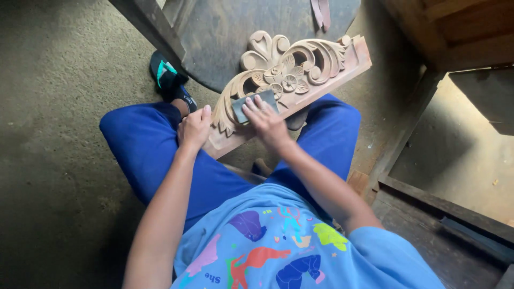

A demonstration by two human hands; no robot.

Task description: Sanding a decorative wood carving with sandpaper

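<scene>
A long carved wooden panel (pixel 300 67) with scrolls and flowers lies across my lap, slanting from lower left to upper right. My left hand (pixel 194 127) grips its near left end, fingers curled over the edge. My right hand (pixel 265 120) presses a small grey sheet of sandpaper (pixel 256 103) flat against the carving near the leaf scroll. I sit with my knees apart in blue trousers (pixel 144 144).
A dark shoe with teal trim (pixel 168 79) rests on the concrete floor (pixel 59 107) by my left knee. A dark wooden beam (pixel 155 27) slants at the top. Wooden frames and furniture parts (pixel 455 37) stand to the right.
</scene>
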